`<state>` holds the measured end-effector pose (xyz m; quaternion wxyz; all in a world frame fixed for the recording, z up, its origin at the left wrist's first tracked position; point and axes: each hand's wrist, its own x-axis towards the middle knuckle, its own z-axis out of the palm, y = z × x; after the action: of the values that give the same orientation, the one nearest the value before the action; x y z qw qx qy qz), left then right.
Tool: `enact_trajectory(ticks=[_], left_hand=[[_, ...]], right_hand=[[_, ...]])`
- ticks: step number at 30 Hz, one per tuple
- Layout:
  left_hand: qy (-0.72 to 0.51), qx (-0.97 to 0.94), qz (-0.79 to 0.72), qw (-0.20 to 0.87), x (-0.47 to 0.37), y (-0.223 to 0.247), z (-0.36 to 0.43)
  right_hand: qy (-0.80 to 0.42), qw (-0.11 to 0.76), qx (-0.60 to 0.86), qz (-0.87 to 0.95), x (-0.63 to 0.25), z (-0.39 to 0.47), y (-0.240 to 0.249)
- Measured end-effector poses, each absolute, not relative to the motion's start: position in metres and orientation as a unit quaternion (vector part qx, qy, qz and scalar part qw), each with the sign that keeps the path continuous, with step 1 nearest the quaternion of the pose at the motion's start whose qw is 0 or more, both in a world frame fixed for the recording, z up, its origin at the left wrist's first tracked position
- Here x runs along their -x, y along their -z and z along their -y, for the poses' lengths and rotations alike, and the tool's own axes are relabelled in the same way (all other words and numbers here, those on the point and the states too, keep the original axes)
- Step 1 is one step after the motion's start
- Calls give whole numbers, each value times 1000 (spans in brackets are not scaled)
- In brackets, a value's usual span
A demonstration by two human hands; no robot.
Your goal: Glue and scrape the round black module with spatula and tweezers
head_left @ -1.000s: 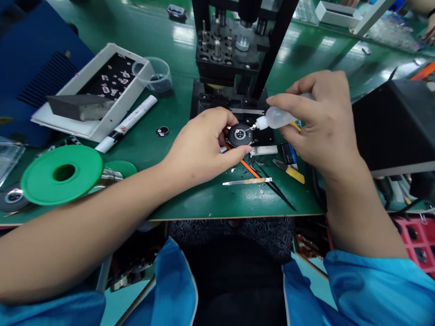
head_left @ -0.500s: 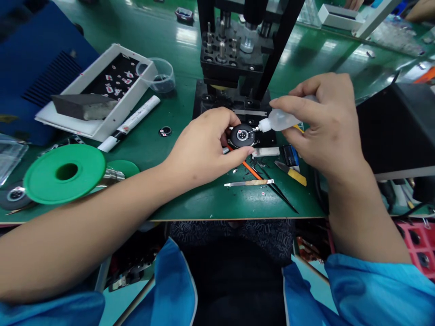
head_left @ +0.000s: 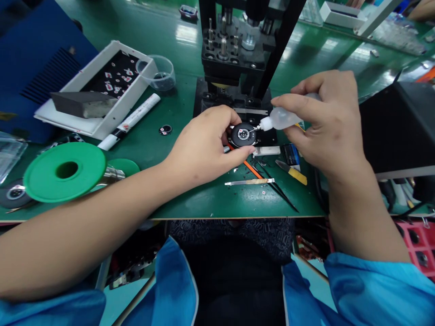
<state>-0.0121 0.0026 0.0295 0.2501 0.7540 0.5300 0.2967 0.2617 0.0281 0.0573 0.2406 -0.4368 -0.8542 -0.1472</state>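
My left hand (head_left: 212, 147) grips a round black smartwatch body (head_left: 243, 135) between thumb and fingers, its back with the ring-shaped sensor facing up. In my right hand (head_left: 326, 120) is a translucent squeeze bottle (head_left: 283, 118), pinched between thumb and fingers. Its fine metal needle points left and reaches over the watch back near the sensor ring; whether the tip touches cannot be made out. Below the watch lie an orange stick (head_left: 252, 169), dark tweezers (head_left: 280, 192), a slim blade with a tan wrapped handle (head_left: 249, 182) and a yellow-handled knife (head_left: 296, 175).
A black press (head_left: 234, 68) stands just behind my hands. To the left are a white tray (head_left: 118, 106) of small parts, a clear cup (head_left: 165, 74), a marker (head_left: 136, 117) and a green solder spool (head_left: 84, 170). A black box (head_left: 401, 127) stands at right.
Both hands keep nearly the same pose. The bottle and my right hand have shifted very slightly to the right; the whole view has moved a little too.
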Motion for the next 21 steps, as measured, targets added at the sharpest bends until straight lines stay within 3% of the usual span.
enact_trajectory(ticks=[6,21], left_hand=[[-285,-762,-524,252,11,-31,-2],[-290,-757,-524,261,11,-31,-2]], right_hand=[[132,214,451,856,-261,-26,-61],[141,248,434,855,-261,-29,-56]])
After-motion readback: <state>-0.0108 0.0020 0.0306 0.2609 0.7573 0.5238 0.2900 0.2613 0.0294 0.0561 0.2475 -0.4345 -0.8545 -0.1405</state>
